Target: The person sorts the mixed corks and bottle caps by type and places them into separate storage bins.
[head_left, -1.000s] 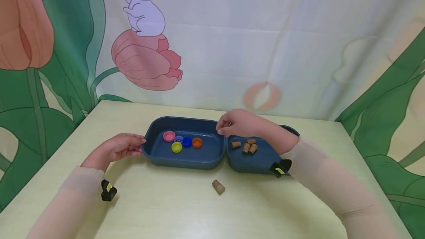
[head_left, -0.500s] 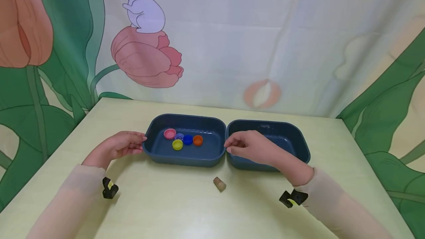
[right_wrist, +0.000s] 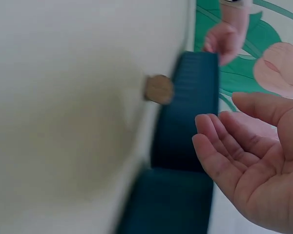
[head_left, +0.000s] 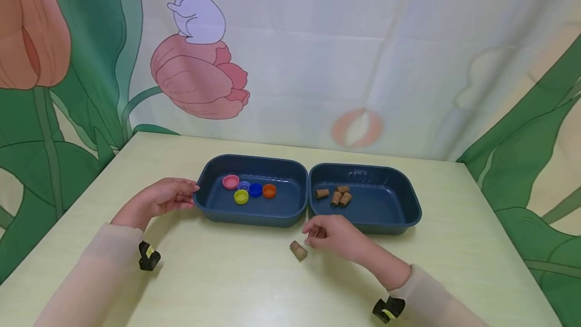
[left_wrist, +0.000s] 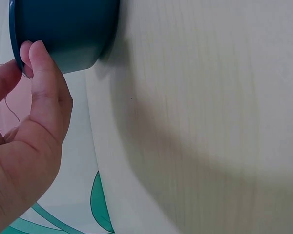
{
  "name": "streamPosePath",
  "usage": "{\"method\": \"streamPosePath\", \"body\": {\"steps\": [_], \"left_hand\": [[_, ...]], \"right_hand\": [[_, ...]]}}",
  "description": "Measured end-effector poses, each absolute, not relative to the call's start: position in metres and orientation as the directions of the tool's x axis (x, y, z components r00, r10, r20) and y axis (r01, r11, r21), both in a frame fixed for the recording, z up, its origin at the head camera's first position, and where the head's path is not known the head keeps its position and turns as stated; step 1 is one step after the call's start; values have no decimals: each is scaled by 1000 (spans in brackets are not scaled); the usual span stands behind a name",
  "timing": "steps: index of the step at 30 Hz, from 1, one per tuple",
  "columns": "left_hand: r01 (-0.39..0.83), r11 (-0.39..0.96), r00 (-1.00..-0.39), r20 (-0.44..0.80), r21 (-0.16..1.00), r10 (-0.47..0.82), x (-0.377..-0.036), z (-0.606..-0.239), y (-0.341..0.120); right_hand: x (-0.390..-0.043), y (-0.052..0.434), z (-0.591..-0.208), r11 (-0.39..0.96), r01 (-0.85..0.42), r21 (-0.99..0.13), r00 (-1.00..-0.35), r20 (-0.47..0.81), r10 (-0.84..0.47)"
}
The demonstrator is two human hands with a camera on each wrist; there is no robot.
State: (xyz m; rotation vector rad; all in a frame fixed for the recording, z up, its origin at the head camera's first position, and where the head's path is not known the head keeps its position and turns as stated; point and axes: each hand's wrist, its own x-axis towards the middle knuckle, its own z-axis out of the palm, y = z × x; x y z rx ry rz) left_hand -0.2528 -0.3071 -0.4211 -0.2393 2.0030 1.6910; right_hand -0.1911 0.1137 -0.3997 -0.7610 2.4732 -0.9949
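Cork stopper, small, brown and tapered (head_left: 298,250), lies on its side on the pale yellow-green bench (head_left: 236,286), just in front of the seam between the two dark blue plastic trays, outside both. Right hand (head_left: 333,235) hovers just to the right of this cork, empty, fingers loosely spread and relaxed; the right wrist view shows the palm open with the cork (right_wrist: 158,89) beyond the fingertips (right_wrist: 205,129), apart from them. Judgement: the hand is placed to reach the one loose cork.

Left hand (head_left: 156,201) rests on the bench to the left of the left tray (head_left: 254,216), fingertips against its outer wall. In the left wrist view the thumb and a finger (left_wrist: 41,68) meet the tray's rim (left_wrist: 63,34); whether they pinch the rim or only press on it cannot be told, since the view is partial. Probably the hand is steadying the tray.

Left tray holds five round bottle caps (head_left: 248,192) clustered together: pink, purple, blue, orange, yellow. Right tray (head_left: 386,218), touching the left tray side by side, holds three more brown corks (head_left: 336,196) in its left half. Contents are sorted by kind, caps left, corks right.

Behind the trays, past the far edge of the bench, hangs a printed cloth backdrop (head_left: 317,54): white rabbit, pink tulips, green leaves.
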Motion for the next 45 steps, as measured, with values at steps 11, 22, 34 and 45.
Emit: {"method": "streamPosePath", "body": {"steps": [11,22,34,45], "left_hand": [[-432,213,-856,-473,876,208,-251,-419,-306],[-439,209,-855,-478,874,204,-252,-419,-307],[-438,212,-854,-478,873,203,-253,-421,-307],[-456,207,-849,-493,865,188,-254,-421,-306]], "right_hand": [[-181,110,-432,655,-263,-708,-823,-189,-535],[-178,105,-441,691,-309,-653,-842,-150,-518],[-176,97,-441,696,-332,-637,-854,-112,-509],[-178,97,-443,697,-331,-636,-859,-102,-501]]}}
